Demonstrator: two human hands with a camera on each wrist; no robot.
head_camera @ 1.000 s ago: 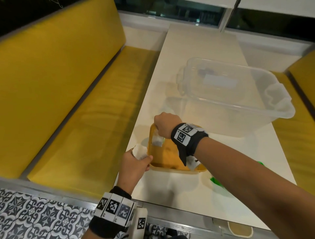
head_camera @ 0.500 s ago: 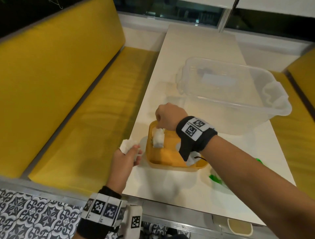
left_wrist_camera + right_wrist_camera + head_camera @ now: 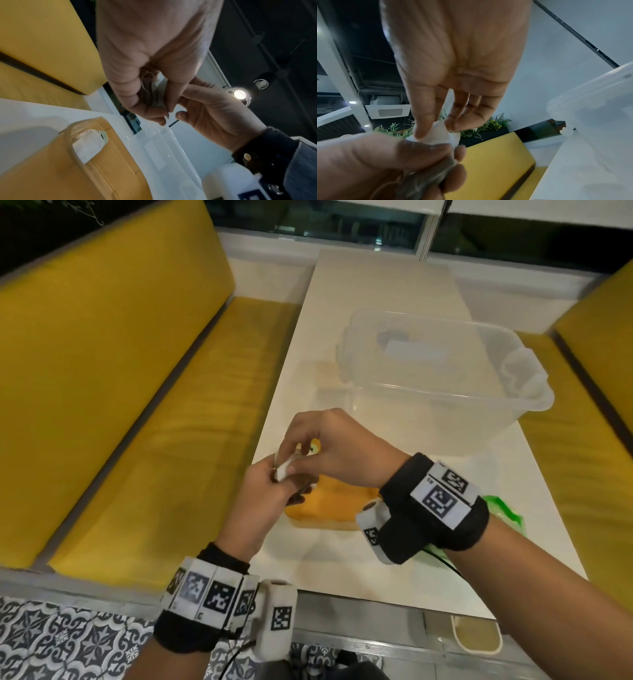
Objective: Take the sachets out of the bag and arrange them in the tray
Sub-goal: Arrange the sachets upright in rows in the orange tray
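Just above the near-left corner of the table, our left hand gripped a small clear bag with fingers and thumb curled round it, while our right hand pinched, between thumb and fingertips, the white sachet sticking out of its mouth. The sachet lay between the 2 hands, and the orange tray sat directly below and just beyond them, nearer the right hand, so we judged the sachet would need to go down and forward. We counted 1 sachet already lying in the tray against its rim, 1 in our hands, 1 tray and 1 bag. How many sachets remained inside the bag we could not tell. A clear tub stood further along the table.
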